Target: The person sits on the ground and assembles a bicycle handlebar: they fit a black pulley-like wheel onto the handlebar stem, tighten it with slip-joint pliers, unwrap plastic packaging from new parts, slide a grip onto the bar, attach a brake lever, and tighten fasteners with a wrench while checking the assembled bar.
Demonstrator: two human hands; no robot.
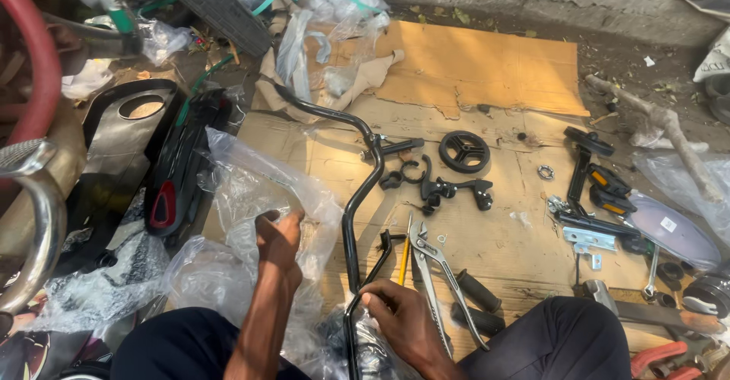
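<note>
Handlebar [351, 220] in right hand [403, 319]; left hand [278, 237] grasping plastic wrap [251, 175].

Black curved handlebar [351, 220] lies on cardboard, beside crumpled clear plastic wrap [251, 190]

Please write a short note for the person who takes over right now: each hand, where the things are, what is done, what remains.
Left hand: grips the clear plastic wrapping bag.
Right hand: holds the lower end of the black curved metal handlebar.
The handlebar lies on the brown cardboard sheet, beside the silver pliers.
Done: upper handlebar is bare.
Left: plastic around its lower end.
</note>
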